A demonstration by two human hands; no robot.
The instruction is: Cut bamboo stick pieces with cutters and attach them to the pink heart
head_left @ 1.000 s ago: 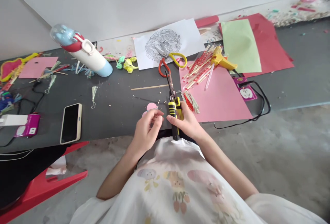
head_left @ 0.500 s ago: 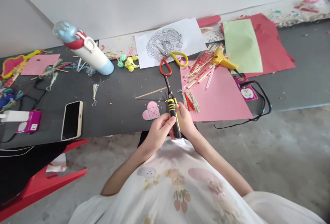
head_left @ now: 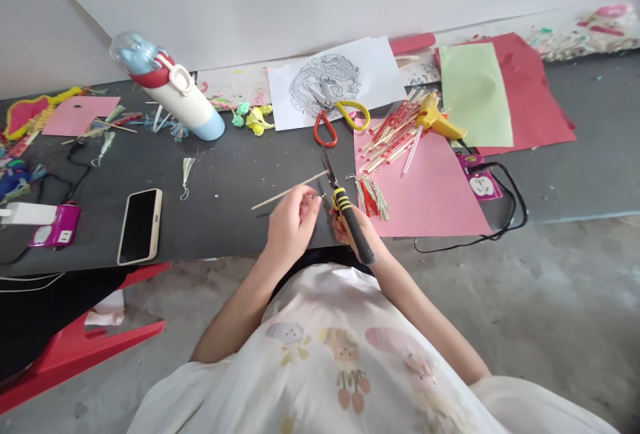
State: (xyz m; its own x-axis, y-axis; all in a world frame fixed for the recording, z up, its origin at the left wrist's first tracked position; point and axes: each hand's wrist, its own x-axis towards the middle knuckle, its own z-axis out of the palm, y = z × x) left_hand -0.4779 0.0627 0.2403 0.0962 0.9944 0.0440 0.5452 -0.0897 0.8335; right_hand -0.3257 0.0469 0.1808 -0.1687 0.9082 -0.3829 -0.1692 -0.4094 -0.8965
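Observation:
My left hand is over the near edge of the black table, fingers curled and pinched at a thin wooden stick that lies slanted on it. My right hand is closed around the black and yellow handle of a pair of cutters. The cutters' blades point away from me and meet the stick's right end. A pink paper heart seen earlier is hidden under my left hand. A red and green tassel lies just right of the cutters.
On the table are a phone, a lying water bottle, red and yellow scissors on a dragon drawing, a yellow glue gun, red-white sticks, pink paper and a cabled socket. A red stool stands at lower left.
My left hand let go of the cutter handle and moved up onto the stick, covering the pink heart. My right hand tilted the cutters so the blades reach the stick's end.

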